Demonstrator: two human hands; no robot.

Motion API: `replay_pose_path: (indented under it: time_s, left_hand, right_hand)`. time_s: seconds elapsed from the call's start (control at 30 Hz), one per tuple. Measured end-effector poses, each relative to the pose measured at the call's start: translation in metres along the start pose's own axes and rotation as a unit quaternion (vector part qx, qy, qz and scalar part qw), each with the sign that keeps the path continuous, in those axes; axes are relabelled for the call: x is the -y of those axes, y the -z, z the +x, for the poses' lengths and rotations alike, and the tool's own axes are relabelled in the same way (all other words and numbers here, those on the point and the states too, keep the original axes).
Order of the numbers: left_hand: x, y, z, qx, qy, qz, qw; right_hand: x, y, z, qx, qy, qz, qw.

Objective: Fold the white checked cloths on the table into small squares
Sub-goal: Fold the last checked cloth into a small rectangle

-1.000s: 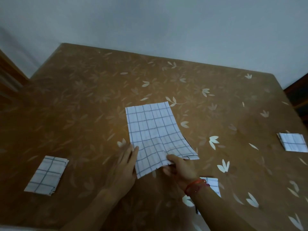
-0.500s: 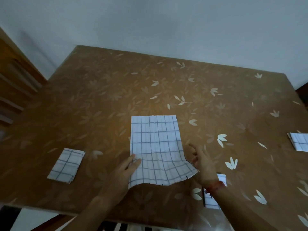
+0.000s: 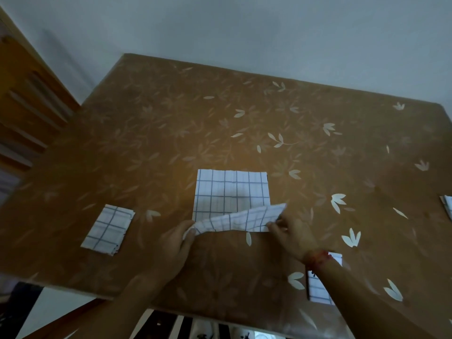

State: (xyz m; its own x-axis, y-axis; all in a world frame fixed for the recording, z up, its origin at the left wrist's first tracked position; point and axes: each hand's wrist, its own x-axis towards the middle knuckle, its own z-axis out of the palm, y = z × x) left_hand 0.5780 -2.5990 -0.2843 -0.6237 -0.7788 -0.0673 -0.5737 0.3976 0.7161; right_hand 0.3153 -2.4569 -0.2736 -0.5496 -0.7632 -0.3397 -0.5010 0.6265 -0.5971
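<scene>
inspector: position of the cloth (image 3: pixel 232 192)?
clerk: middle of the table (image 3: pixel 171 118), towards the near side. the far half lies flat; the near edge is off the top and slants, higher at the right

inspector: hands?
clerk: left hand (image 3: pixel 175 243) pinches the near left corner between thumb and fingers. right hand (image 3: pixel 292 237) pinches the near right corner, fingers curled on it

inspector: how will it handle?
clerk: judged light, thin and limp. it sags between the two grips and already shows creases, so it should take a fold readily but will not hold a straight edge by itself. best held at the two near corners, as now, and kept taut between them. the far half may slide on the smooth top if pulled

inspector: difference from half a second ago?
clerk: then the whole cloth lay flat, the left hand rested flat on its near left corner and the right hand was spread beside the right edge, holding nothing. now both hands grip and the near edge is lifted towards the far edge. the left square (image 3: pixel 107 230) is unmoved
</scene>
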Motion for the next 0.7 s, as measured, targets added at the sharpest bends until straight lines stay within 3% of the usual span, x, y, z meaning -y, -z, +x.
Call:
replay_pose_path:
  time_s: [0.2, 0.47, 0.7]
  left_hand:
    - [0.015, -0.01, 0.038, 0.015, 0.042, -0.045, 0.998]
    - [0.022, -0.016, 0.056, 0.027, 0.066, -0.044, 0.996]
    - [0.032, -0.024, 0.061, -0.006, 0.032, 0.052, 0.998]
  right_hand:
    - [-0.002, -0.005, 0.031, -0.054, -0.041, 0.017, 0.998]
    - [-0.001, -0.012, 0.057, -0.048, -0.074, 0.042, 0.995]
    - [0.005, -0.01, 0.057, -0.053, -0.07, 0.062, 0.994]
